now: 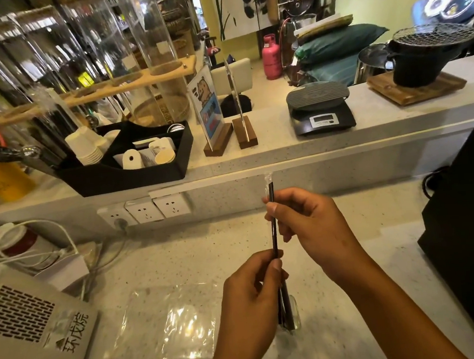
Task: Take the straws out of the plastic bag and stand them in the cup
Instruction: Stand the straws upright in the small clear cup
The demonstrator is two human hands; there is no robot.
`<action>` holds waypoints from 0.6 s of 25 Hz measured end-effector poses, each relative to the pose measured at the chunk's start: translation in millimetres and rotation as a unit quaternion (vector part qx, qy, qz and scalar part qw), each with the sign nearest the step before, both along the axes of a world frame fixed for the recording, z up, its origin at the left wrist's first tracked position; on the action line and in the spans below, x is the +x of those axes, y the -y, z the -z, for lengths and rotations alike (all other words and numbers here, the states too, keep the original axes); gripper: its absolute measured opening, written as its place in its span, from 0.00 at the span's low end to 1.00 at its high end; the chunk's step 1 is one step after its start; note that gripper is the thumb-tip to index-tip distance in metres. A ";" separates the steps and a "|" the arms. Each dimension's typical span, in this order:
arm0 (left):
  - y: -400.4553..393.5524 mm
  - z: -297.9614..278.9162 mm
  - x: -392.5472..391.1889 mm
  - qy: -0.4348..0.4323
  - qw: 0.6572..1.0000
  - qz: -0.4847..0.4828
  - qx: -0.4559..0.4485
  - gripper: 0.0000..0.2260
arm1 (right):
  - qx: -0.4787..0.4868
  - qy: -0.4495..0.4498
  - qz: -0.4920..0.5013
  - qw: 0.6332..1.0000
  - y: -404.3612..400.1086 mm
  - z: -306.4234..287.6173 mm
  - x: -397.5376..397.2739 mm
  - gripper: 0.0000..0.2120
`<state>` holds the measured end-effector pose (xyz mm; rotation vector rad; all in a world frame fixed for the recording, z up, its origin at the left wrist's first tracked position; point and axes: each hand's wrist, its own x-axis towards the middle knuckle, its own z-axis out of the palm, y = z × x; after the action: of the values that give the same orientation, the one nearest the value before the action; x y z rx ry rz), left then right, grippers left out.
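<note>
Above the counter (338, 256), both hands pinch one dark straw (273, 228) upright: the right hand (306, 219) has its grip closed high on it, the left hand (252, 293) lower. Below stands a small clear cup (294, 312) with more straws; the plastic bag (163, 325) lies flat beside it.

Single head-worn wide view, looking forward and down, close over the counter (180, 260), shelf (284, 143) beyond
</note>
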<state>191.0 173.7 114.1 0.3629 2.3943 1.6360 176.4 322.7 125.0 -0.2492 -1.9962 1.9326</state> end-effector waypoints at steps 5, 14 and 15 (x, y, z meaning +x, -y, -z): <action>7.5 0.3 3.1 0.009 1.000 0.012 0.021 0.09 | -0.020 0.002 0.035 0.999 -4.5 -6.9 3.4 0.05; 61.5 8.4 -7.0 0.005 0.998 -0.056 0.040 0.05 | -0.075 0.031 0.085 0.993 -22.2 10.6 33.1 0.05; 68.5 8.4 -8.3 0.016 0.995 -0.075 0.062 0.05 | -0.080 0.042 0.086 0.992 -22.4 15.2 37.8 0.06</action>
<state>182.7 105.2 105.7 0.1789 2.3531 1.8456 214.2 345.1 109.9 -0.5334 -1.8045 2.0015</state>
